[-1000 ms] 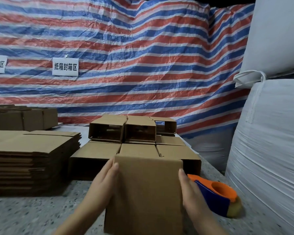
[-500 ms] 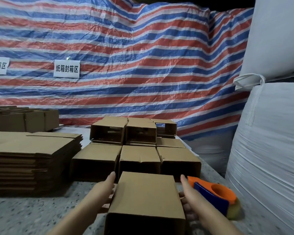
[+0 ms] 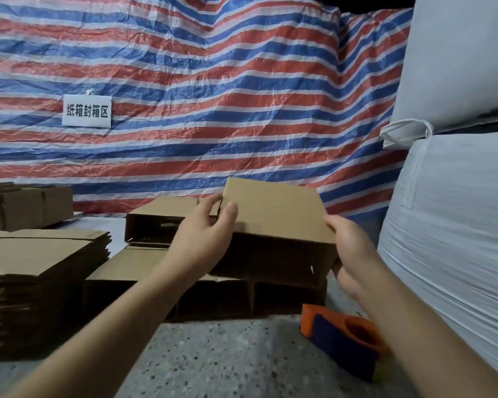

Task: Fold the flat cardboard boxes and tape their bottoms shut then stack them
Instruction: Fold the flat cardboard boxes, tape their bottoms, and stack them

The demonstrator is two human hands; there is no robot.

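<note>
A folded box (image 3: 273, 222) is held above the stacked boxes (image 3: 161, 214) at the surface's far edge, gripped at its sides by the left hand (image 3: 204, 239) and right hand (image 3: 348, 254). If set askew, the stack could be toppled.

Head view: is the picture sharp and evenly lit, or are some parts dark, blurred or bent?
Head view: striped tarp well lit; open fronts of the stacked boxes in deep shadow; right hand and tape dispenser slightly soft; wide-angle lens bows the white sacks at the right edge.
</note>
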